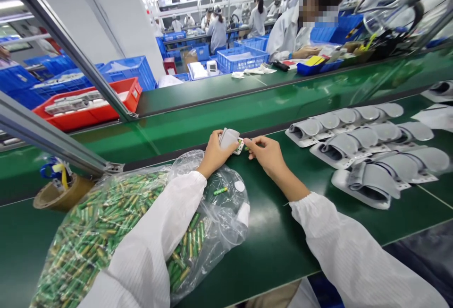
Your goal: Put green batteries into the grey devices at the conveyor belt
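My left hand is closed around a wrist blood pressure monitor with a grey cuff. The monitor's white end faces right and has small openings in it. My right hand pinches a small green battery just beside that end; the fingers hide most of it. Below my left forearm spreads a large clear plastic bag full of green and gold batteries. A single battery lies apart from the heap, close under my left hand.
Rows of grey-cuffed monitors stand on the green bench to the right. At the left are a cardboard roll and metal frame posts. Beyond the belt sit a red bin, blue crates and a co-worker.
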